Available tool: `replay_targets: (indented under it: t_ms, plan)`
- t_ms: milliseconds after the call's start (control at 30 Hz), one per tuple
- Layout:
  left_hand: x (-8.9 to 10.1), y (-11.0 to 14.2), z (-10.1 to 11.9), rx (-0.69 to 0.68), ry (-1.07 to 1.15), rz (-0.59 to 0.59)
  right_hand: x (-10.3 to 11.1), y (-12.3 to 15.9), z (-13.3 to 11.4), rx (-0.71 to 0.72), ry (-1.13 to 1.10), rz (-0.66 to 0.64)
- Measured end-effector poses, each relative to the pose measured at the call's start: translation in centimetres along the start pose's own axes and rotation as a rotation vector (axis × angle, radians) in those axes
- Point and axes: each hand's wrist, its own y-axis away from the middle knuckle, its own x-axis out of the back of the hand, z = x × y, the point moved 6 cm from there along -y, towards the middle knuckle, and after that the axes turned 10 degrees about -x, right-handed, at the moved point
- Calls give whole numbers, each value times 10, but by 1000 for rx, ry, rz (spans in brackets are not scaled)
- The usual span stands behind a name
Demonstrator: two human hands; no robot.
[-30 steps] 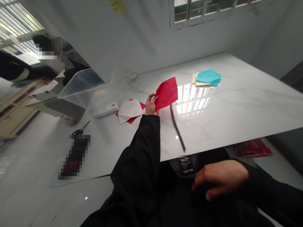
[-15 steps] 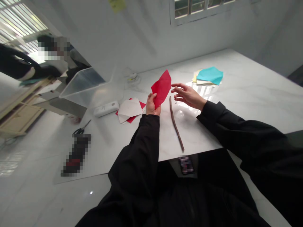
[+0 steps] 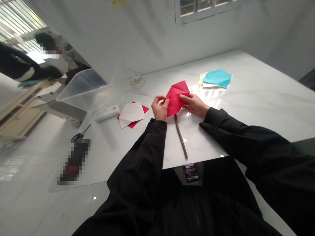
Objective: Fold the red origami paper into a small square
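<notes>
A creased sheet of red paper (image 3: 176, 96) is held up between both hands over the white table. My left hand (image 3: 160, 108) pinches its left edge between thumb and fingers. On its right edge, my right hand (image 3: 195, 104) has the thumb on the near face and the fingers behind. A thin brown stick (image 3: 180, 136) lies on the table just below, its far end hidden behind the red paper. To the left of my hands rests a small pile of cut paper, with a whitish sheet (image 3: 133, 114) over red ones (image 3: 145, 108).
A stack of paper with a turquoise sheet (image 3: 218, 78) on top lies at the back right. At left are a white power strip (image 3: 107, 113), a clear plastic bin (image 3: 83, 85) and scissors (image 3: 80, 135). Another person (image 3: 49, 62) is at the far left.
My right hand, free of the paper before, has moved in and taken hold of its right edge. The red paper has been turned and spread between both hands, lower over the stick.
</notes>
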Motion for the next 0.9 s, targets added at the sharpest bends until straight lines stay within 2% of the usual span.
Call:
replay_targets:
  t_ms: [133, 233, 300, 467, 667, 900]
  plan:
    - [-3, 0, -10, 138, 187, -3, 3, -1, 2, -10, 5, 58]
    - [-4, -2, -13, 218, 302, 2, 1, 0, 3, -16, -11, 36]
    - [-7, -1, -13, 255, 328, -35, 0, 0, 4, -20, -11, 13]
    - [-15, 6, -13, 294, 300, -214, -2, 1, 4, -4, 23, 10]
    - [-14, 7, -15, 262, 226, -249, -3, 1, 4, 14, 34, 0]
    - [-16, 9, -13, 300, 182, -279, -1, -1, 5, 66, 129, -15]
